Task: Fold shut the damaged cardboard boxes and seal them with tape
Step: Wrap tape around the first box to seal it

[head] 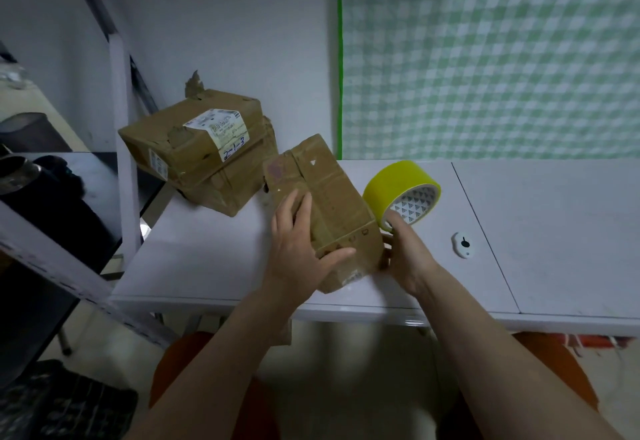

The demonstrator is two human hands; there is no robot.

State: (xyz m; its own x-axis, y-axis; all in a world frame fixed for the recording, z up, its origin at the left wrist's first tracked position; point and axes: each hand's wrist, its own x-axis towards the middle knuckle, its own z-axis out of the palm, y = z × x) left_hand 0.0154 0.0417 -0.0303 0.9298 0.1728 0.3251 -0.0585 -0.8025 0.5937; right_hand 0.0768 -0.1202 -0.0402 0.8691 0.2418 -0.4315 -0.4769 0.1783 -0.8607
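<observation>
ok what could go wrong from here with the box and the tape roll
The small box sits near the table's front edge; a push could tip it off. The yellow tape roll stands on its rim beside the right hand, so a nudge might roll it away. The left hand holds the box only loosely.

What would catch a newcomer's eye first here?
The bright yellow tape roll on the white table, right of the small cardboard box that both hands hold. The left hand lies over its top; the right hand grips its near right corner. Two battered boxes are stacked behind, left.
</observation>
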